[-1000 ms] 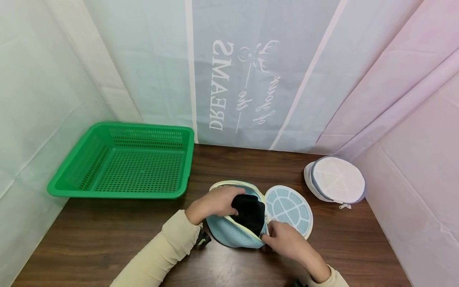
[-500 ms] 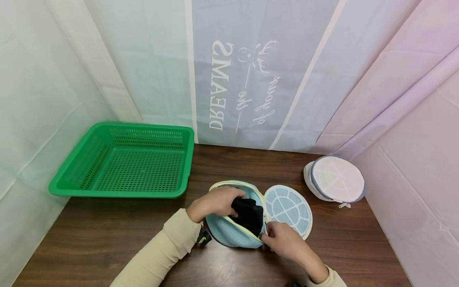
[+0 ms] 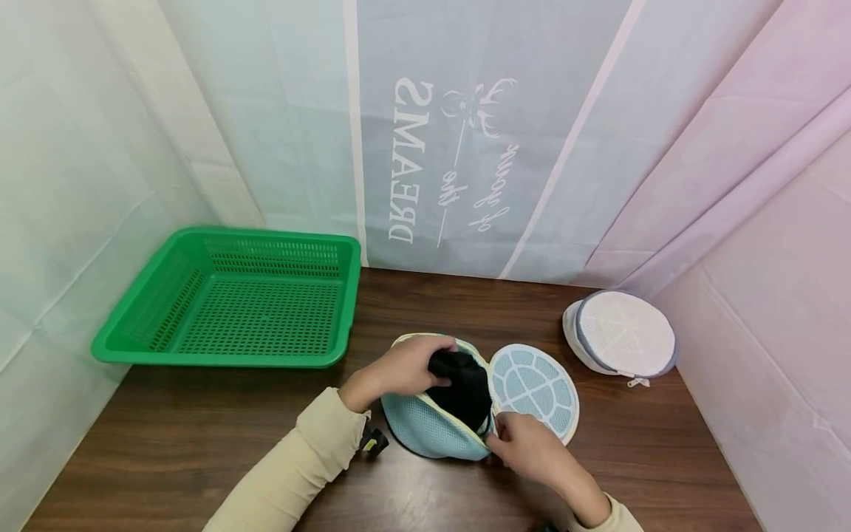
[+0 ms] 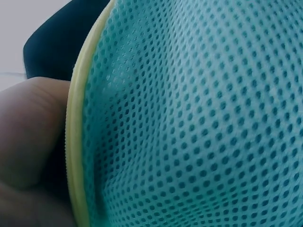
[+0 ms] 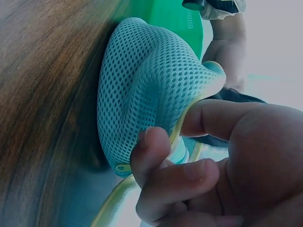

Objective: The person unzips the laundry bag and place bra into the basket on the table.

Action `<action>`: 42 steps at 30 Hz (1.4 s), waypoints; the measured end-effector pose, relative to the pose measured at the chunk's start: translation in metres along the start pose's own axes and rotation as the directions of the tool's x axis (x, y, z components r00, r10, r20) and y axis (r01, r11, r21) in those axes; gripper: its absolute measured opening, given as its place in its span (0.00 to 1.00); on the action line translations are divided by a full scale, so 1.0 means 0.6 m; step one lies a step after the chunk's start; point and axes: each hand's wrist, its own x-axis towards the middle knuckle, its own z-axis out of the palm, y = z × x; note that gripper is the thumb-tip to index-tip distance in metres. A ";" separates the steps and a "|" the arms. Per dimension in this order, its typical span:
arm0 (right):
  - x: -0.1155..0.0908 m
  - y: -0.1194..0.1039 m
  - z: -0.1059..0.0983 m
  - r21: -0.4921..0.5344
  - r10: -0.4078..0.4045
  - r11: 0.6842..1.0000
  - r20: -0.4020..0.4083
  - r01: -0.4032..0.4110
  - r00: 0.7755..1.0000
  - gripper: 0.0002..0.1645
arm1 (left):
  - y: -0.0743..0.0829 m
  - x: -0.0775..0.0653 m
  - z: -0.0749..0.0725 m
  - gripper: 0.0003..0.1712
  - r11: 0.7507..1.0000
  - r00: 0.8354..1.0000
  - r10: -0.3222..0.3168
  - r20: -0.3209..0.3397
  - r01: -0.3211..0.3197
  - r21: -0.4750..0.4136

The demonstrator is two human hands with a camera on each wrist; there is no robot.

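A blue mesh laundry bag (image 3: 425, 428) with a yellow zip edge stands with its mouth unzipped, and its round lid (image 3: 535, 391) lies folded back to the right. Black cloth (image 3: 465, 391) fills the mouth. My left hand (image 3: 408, 367) reaches over the near-left rim and grips this cloth, with its fingers partly hidden inside. In the left wrist view, the thumb (image 4: 28, 127) lies inside the yellow zip edge (image 4: 75, 123). My right hand (image 3: 532, 447) pinches the bag's rim at the right front corner; thumb and fingertips sit at the zip edge in the right wrist view.
A green plastic basket (image 3: 219, 360) with perforated walls stands at the back left. To the back right is a zipped white mesh bag (image 3: 625, 332) with grey trim. Curtains (image 3: 465, 170) hang behind the wooden table (image 3: 199, 443), and pale fabric walls flank it.
My left hand has shifted slightly up and left, and the black cloth has risen and spread in the bag's mouth. The right hand stays at the rim.
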 end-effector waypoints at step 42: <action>0.001 0.000 0.002 -0.010 0.004 1.000 0.011 -0.004 1.000 0.14 | 0.047 -0.039 -0.174 0.29 0.796 0.876 -0.437 -0.205 0.270 -0.541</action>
